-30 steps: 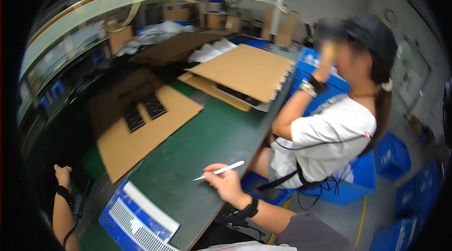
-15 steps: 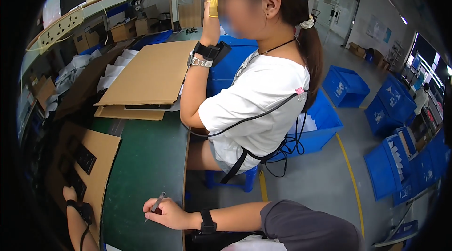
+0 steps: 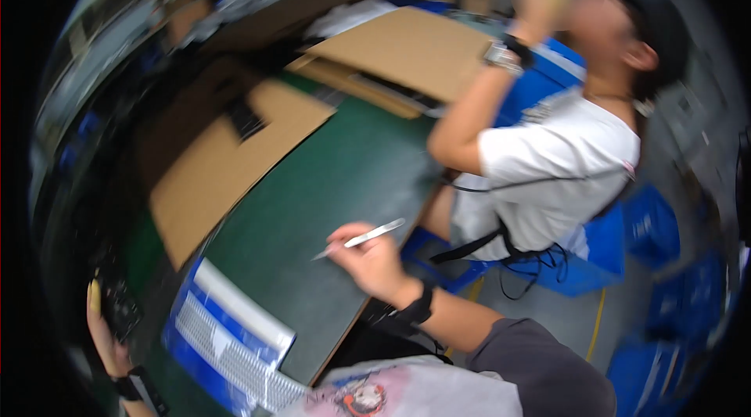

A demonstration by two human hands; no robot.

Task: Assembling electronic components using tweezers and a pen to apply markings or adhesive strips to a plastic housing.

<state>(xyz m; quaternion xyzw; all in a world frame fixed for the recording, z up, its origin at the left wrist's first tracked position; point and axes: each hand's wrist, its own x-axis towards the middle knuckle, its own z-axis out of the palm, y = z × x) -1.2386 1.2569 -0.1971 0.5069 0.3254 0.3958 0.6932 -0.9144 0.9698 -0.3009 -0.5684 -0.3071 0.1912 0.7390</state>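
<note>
My left hand (image 3: pixel 109 343), with a yellow finger cot on one finger, is at the lower left, off the cardboard. A black flat part (image 3: pixel 123 311) sits between its fingers and thumb; blur hides its details. My right hand (image 3: pixel 371 260) is above the green table mat (image 3: pixel 328 174), its fingers closed around silver tweezers (image 3: pixel 377 232). Their slender tip points left and down. Another black part (image 3: pixel 247 121) lies on the brown cardboard sheet (image 3: pixel 227 163), left of the mat.
A blue and white printed package (image 3: pixel 235 339) lies at the table's near edge. Stacked cardboard (image 3: pixel 415 45) is at the far side. A co-worker in a white shirt (image 3: pixel 555 151) sits to the right with an arm raised. Blue bins (image 3: pixel 657 221) stand on the floor behind.
My view has swung left and down. My left hand has left the cardboard, and one black part there is gone from it. My right hand still holds the tweezers over the mat.
</note>
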